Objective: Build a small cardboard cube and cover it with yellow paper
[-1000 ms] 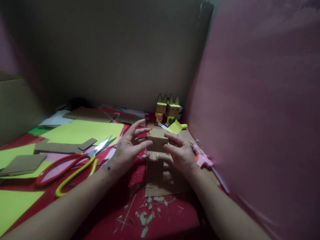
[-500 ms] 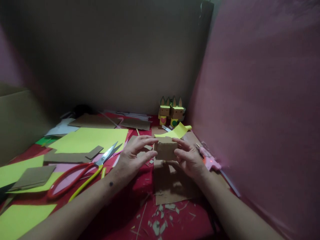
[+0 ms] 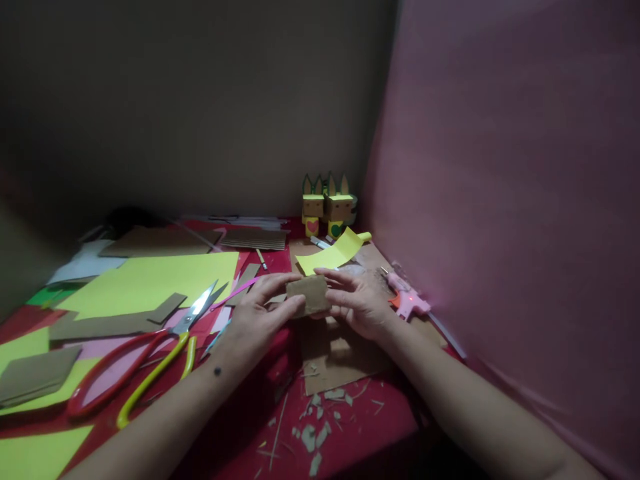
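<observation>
A small brown cardboard piece is held up between both hands, above a larger cardboard sheet on the red table. My left hand pinches its left end, thumb on the near face. At the right end, my right hand grips it with the fingers along the top and side. Just behind the hands lies a curled yellow paper strip. Whether the piece is a closed box cannot be made out.
Scissors lie open on the left, among yellow paper and cardboard offcuts. A pink glue gun rests at the right. Two cardboard figures stand at the back. Paper scraps litter the red table in front.
The view has shifted, so most things appear further left. The held cardboard piece has tilted, and my right hand's fingers have moved round its end.
</observation>
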Demonstrator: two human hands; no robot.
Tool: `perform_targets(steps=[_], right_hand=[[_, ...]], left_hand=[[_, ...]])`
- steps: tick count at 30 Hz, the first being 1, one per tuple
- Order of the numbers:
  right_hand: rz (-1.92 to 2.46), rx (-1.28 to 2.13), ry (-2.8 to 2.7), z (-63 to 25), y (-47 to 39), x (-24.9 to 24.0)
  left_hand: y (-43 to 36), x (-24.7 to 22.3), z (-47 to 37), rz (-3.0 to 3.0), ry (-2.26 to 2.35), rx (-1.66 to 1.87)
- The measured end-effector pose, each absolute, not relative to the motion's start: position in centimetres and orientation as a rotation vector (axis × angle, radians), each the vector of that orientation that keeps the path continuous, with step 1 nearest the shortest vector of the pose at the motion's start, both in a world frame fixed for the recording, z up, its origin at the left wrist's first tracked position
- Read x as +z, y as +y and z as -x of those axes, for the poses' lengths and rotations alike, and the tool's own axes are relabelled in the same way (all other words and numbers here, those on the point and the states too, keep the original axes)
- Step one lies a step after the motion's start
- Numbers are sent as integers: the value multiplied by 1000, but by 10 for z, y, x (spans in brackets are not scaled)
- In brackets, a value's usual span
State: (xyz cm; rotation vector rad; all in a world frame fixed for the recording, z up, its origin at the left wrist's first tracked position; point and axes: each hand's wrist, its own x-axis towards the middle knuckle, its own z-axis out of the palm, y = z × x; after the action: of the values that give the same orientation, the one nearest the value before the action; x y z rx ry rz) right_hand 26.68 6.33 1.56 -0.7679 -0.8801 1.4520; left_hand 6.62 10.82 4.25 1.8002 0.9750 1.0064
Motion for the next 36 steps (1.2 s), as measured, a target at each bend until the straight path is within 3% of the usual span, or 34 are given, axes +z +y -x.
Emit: perform_targets(steps=[7,14,30,36], right_hand=[[767,1446,-892,-263,63,14],[753,1149,-1011,-260,61,15],[837,876,-1193,-252,49,19],[861,746,-1260,-256,50,18]], left_hand=[[106,48,-67,-1654,1036,988],[115,50,-53,-1559,1051,1163],[112,32,-48,-2192,891,1106],[110,42,-44,-2168,926,1157]])
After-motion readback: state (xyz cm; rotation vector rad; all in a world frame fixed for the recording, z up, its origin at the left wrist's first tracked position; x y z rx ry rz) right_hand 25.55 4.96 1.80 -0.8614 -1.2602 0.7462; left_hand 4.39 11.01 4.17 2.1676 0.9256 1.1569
